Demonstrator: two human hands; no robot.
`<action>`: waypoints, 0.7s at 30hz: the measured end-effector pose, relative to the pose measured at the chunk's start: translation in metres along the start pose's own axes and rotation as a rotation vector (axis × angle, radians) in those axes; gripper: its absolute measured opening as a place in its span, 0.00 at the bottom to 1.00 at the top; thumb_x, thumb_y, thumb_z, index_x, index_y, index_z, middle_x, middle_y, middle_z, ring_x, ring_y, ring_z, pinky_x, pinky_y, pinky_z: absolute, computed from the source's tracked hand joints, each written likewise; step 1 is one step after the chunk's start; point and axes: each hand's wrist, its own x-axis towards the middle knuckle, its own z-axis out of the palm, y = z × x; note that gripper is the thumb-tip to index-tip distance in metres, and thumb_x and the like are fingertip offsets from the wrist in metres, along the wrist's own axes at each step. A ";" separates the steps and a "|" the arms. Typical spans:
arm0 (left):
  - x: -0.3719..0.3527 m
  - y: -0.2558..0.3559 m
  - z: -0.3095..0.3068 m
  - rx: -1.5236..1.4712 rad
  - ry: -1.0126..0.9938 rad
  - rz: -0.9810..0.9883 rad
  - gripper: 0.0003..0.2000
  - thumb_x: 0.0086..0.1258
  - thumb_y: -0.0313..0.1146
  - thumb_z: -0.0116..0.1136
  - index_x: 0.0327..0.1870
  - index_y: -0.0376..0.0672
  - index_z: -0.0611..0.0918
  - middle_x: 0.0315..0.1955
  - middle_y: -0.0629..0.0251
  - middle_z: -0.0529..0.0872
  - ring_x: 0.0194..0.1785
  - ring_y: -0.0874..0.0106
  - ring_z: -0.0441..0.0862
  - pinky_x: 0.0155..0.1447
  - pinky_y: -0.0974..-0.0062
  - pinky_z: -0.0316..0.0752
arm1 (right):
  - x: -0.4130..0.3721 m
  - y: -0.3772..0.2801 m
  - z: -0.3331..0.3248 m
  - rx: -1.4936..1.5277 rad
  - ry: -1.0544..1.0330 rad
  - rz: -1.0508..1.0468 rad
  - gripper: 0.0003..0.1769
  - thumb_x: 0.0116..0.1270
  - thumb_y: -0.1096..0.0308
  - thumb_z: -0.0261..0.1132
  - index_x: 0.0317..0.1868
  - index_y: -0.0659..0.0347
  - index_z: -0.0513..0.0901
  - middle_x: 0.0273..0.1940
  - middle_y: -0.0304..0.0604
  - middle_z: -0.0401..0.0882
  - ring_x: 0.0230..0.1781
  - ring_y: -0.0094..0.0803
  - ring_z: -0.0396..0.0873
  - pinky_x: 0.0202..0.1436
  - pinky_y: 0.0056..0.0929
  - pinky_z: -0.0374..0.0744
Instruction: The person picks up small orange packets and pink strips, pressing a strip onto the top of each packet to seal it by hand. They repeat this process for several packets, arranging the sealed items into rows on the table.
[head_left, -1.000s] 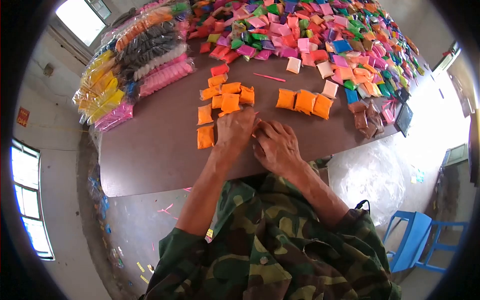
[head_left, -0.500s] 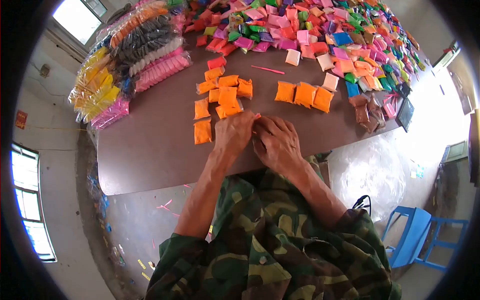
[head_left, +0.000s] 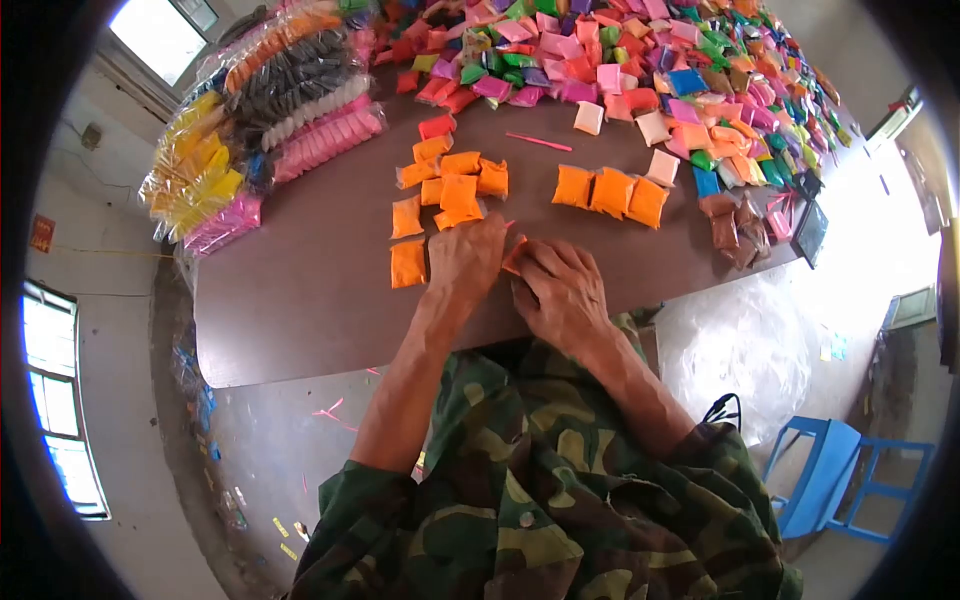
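Near the table's front edge, my right hand (head_left: pixel 562 288) is closed on a small orange packet (head_left: pixel 514 254), most of it visible at the fingertips. Just left of it, my left hand (head_left: pixel 467 255) is closed, and the end of a thin pink strip (head_left: pixel 509 224) pokes out by its fingers. Its fingertips are partly hidden behind the knuckles. Beyond and beside the left hand lie several orange packets (head_left: pixel 459 191), some overlapping, with a red packet (head_left: pixel 437 127) at the far end. Three more orange packets (head_left: pixel 612 190) sit in a row to the right.
A large heap of coloured packets (head_left: pixel 600 75) covers the back of the brown table (head_left: pixel 290 320). Clear bags of packets (head_left: pixel 300 90) are stacked at the left. Brown packets (head_left: pixel 735 230) and a dark flat device (head_left: pixel 812 232) lie at the right edge. A blue stool (head_left: pixel 825 475) stands on the floor.
My hands have moved slightly apart. The orange packet now shows at my right fingertips, and the pink strip stays by my left fingers.
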 end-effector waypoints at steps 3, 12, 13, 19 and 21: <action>-0.006 0.003 -0.001 -0.105 0.043 0.061 0.09 0.80 0.36 0.67 0.40 0.42 0.87 0.32 0.52 0.90 0.38 0.47 0.90 0.41 0.52 0.83 | -0.006 0.000 0.002 0.021 0.010 0.022 0.21 0.65 0.69 0.77 0.59 0.57 0.89 0.62 0.42 0.85 0.64 0.45 0.82 0.69 0.48 0.77; -0.031 0.008 -0.015 -0.122 0.059 -0.080 0.08 0.80 0.37 0.69 0.43 0.43 0.88 0.34 0.52 0.92 0.38 0.50 0.92 0.41 0.54 0.83 | -0.005 -0.002 0.005 0.016 0.062 0.086 0.21 0.64 0.71 0.77 0.58 0.58 0.88 0.63 0.45 0.86 0.66 0.49 0.84 0.69 0.49 0.78; -0.037 0.011 -0.015 -0.138 0.055 -0.093 0.08 0.80 0.37 0.69 0.43 0.43 0.88 0.34 0.52 0.92 0.38 0.50 0.92 0.41 0.54 0.83 | -0.007 -0.004 0.004 0.033 0.074 0.122 0.21 0.64 0.71 0.77 0.58 0.58 0.88 0.63 0.45 0.86 0.66 0.49 0.84 0.69 0.50 0.78; -0.050 -0.001 -0.007 -0.068 0.116 -0.133 0.06 0.79 0.35 0.68 0.40 0.46 0.87 0.31 0.53 0.92 0.37 0.49 0.91 0.40 0.51 0.84 | -0.015 0.001 0.005 0.042 0.093 0.085 0.23 0.61 0.69 0.80 0.58 0.60 0.88 0.63 0.47 0.86 0.65 0.51 0.84 0.68 0.49 0.80; -0.050 0.006 -0.011 -0.163 0.152 -0.098 0.06 0.79 0.36 0.68 0.40 0.46 0.87 0.30 0.54 0.92 0.36 0.49 0.91 0.40 0.52 0.84 | -0.016 0.000 0.002 0.044 0.093 0.070 0.24 0.60 0.69 0.80 0.57 0.60 0.88 0.62 0.47 0.86 0.64 0.52 0.83 0.66 0.49 0.80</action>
